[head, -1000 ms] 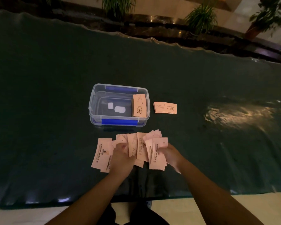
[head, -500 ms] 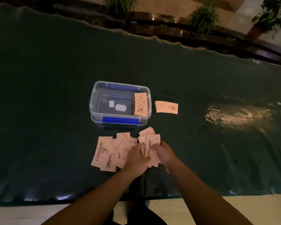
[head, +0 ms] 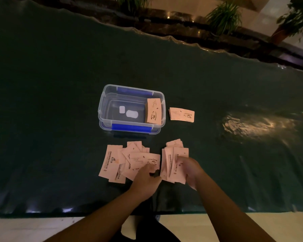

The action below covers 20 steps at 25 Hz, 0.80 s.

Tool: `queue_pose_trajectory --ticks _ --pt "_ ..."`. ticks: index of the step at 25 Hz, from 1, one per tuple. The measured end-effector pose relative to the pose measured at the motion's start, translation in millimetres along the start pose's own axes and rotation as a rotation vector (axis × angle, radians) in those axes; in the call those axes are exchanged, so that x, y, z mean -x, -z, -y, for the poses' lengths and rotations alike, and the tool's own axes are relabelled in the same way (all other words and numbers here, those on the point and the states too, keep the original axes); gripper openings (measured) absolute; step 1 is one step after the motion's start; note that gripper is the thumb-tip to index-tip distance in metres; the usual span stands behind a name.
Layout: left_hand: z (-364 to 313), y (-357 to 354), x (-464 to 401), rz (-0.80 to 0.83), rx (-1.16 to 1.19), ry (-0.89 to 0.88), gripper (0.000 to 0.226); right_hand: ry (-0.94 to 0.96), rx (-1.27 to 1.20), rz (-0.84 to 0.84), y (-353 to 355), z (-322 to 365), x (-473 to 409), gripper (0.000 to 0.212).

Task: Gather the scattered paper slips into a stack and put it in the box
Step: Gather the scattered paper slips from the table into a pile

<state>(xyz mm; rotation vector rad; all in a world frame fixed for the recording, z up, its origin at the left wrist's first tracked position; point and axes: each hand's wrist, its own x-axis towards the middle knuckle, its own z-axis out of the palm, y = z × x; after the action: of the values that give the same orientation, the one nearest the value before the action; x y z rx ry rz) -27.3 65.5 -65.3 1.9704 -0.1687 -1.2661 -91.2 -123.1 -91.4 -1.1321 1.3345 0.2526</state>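
Observation:
Several pink paper slips [head: 120,161] lie scattered and overlapping on the dark table in front of me. My left hand [head: 145,179] rests on their right side, fingers pinching one slip. My right hand [head: 189,169] holds a fanned bunch of slips [head: 173,163] upright on the table. Behind them stands a clear plastic box [head: 105,102] with blue clips, holding a stack of slips [head: 154,110] against its right wall. A small neat pile of slips [head: 182,114] lies on the table just right of the box.
The table [head: 59,84] is covered with a dark glossy sheet, with a glare patch [head: 255,124] at the right. Its near edge runs just below my forearms. Potted plants [head: 224,16] stand beyond the far edge.
My right hand has pulled its bunch of slips to the right, opening a gap from the loose pile. My left hand stays on the pile at the left.

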Motion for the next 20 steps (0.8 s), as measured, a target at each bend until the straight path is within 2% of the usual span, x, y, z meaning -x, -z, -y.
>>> queue_pose_trajectory --ticks 4,8,10,14,17,20 --pt "10 6 7 0.01 0.186 0.214 0.05 -0.006 -0.025 0.079 9 6 -2 0.027" --pt "7 9 9 -0.03 0.42 0.356 0.062 0.082 0.142 0.185 -3 18 -3 0.033" --pt "9 9 9 -0.068 0.496 0.354 0.058 0.14 0.258 0.232 -17 24 -4 0.038" --pt "7 9 10 -0.128 0.676 0.342 0.041 0.242 0.519 0.267 -48 36 3 0.062" --pt "3 11 8 -0.141 0.68 0.306 0.026 0.295 0.73 0.269 -64 39 8 0.063" --pt "2 13 8 -0.114 0.626 0.237 0.028 0.317 0.802 0.256 -66 34 13 0.065"
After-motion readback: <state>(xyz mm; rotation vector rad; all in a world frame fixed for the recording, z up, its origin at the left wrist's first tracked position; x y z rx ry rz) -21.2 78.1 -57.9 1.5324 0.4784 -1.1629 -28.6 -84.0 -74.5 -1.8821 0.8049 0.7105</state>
